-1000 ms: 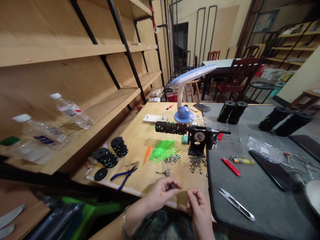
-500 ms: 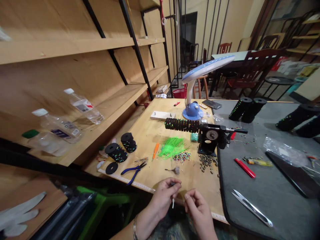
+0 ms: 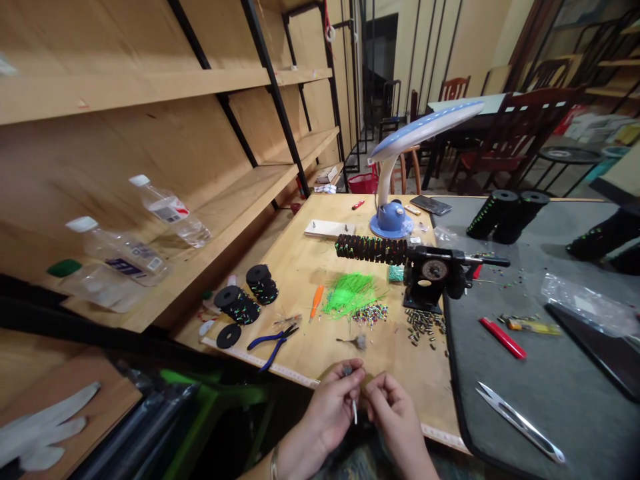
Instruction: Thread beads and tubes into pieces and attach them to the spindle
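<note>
Both my hands meet at the near edge of the wooden table (image 3: 310, 267). My left hand (image 3: 333, 403) pinches a small grey piece (image 3: 347, 369) between thumb and forefinger, and a thin white strand (image 3: 355, 409) hangs below the fingers. My right hand (image 3: 393, 413) is closed in a pinch right beside it, fingertips touching the same spot; what it grips is too small to make out. A similar grey tuft (image 3: 358, 343) lies on the table just beyond my hands.
Ahead lie green strands (image 3: 350, 293), coloured beads (image 3: 371, 313), small metal pieces (image 3: 425, 327), blue pliers (image 3: 273, 341), an orange tool (image 3: 316, 300) and black spools (image 3: 245, 300). A black winder (image 3: 430, 277) and blue lamp (image 3: 395, 220) stand further back. Snips (image 3: 520, 421) lie on the grey mat at right. Bottles (image 3: 165, 213) rest on the left shelf.
My hands have come closer together, and the white strand now hangs between them. The view has shifted, so the table contents sit further right and higher in frame.
</note>
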Demonstrator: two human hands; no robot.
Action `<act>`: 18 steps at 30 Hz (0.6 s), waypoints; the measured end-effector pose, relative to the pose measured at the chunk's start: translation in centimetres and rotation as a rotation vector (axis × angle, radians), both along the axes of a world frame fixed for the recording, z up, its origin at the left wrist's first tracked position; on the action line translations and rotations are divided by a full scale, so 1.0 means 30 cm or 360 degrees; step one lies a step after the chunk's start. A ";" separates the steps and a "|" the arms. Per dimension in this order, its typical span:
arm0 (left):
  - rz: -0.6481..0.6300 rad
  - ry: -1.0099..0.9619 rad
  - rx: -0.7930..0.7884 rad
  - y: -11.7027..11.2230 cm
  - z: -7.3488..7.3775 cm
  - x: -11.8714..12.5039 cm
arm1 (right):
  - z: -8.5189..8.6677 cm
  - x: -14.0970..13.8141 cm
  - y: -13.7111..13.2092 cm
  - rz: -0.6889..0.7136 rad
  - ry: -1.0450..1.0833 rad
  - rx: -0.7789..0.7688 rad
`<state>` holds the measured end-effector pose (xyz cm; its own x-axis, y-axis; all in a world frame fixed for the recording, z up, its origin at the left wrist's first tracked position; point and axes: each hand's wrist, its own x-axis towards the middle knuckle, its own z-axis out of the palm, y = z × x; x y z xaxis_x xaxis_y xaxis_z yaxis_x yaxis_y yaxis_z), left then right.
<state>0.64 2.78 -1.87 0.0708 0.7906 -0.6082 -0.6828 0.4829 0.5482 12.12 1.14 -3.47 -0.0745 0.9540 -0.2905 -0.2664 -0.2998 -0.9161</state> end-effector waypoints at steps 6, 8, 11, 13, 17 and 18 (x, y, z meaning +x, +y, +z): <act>0.0032 -0.0054 -0.0033 0.004 0.005 -0.002 | -0.008 -0.007 0.002 0.0013 0.0027 0.0012; 0.0037 -0.0050 -0.0047 0.006 0.006 -0.002 | -0.010 -0.009 0.003 0.0014 0.0041 0.0017; 0.0051 -0.0060 -0.0064 0.006 0.009 -0.002 | -0.013 -0.012 0.005 0.0013 0.0041 0.0018; 0.0053 -0.0069 -0.0058 0.005 0.010 -0.001 | -0.012 -0.013 0.008 0.0015 0.0037 0.0023; 0.0031 -0.0059 -0.0037 0.004 0.003 -0.001 | 0.003 -0.013 0.013 0.0012 0.0040 0.0009; 0.0025 -0.0056 -0.0037 0.004 -0.001 -0.002 | 0.008 -0.012 0.013 0.0007 0.0041 0.0003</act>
<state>0.58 2.89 -1.89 0.0802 0.7776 -0.6236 -0.7090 0.4843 0.5126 11.75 1.53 -3.25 -0.0862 0.9542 -0.2864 -0.2883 -0.2991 -0.9096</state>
